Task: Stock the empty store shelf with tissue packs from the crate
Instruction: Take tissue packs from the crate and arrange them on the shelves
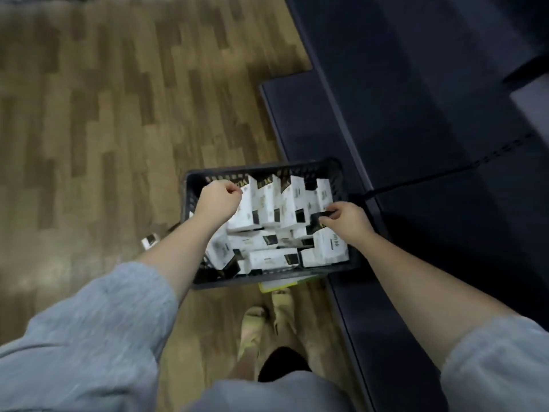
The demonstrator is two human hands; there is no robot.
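Note:
A dark plastic crate (332, 171) stands on the wooden floor and holds several white tissue packs (267, 203) with black ends. My left hand (215, 200) hovers over the crate's left side with its fingers curled, touching the top of a pack; whether it grips that pack is unclear. My right hand (346, 218) is at the crate's right side and pinches the black end of a tissue pack (319, 217). The dark store shelf (416, 114) lies to the right of the crate, with nothing on it.
One tissue pack (150, 240) lies on the floor just left of the crate. My sandalled feet (267, 319) stand right behind the crate. A black cable (445, 173) runs across the shelf base. Wooden flooring (104, 129) stretches away to the left.

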